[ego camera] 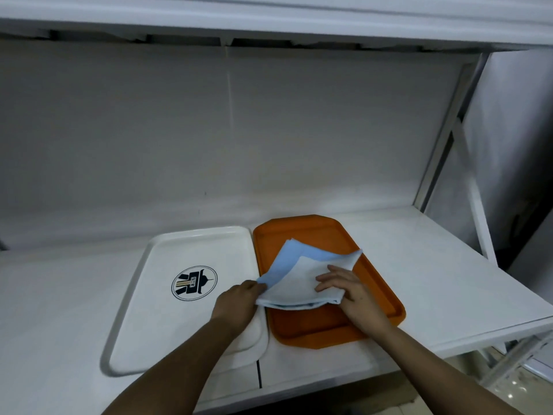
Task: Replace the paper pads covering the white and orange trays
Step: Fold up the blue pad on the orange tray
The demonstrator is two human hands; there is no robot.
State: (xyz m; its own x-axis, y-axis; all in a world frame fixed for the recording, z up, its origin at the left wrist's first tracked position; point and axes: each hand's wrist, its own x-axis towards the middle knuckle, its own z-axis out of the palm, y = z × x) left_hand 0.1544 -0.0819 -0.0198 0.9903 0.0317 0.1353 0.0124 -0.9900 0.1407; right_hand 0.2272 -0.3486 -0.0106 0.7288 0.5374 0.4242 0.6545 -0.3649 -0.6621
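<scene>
Head view shows us standing at a white worktop (419, 265) with two trays side by side, edges nearly touching: a white tray (143, 295) on the left, bare and showing its round logo (194, 283), and an orange tray (314, 327) on the right. A folded paper pad (299, 283), white on one face and blue on the other, lies over the middle of the orange tray, one corner reaching past the tray's left rim. Our left hand (236, 304) pinches that corner, fingers curled round the edge. Our right hand (347, 290) rests on top of the pad with fingers fairly straight, pressing it down rather than clutching it. We judge the step in hand to be opening a pad out over the orange tray. Next, the left grip should draw its layer aside while the right pins the rest, until the sheet lies flat inside the rim. Neither tray is covered yet.
</scene>
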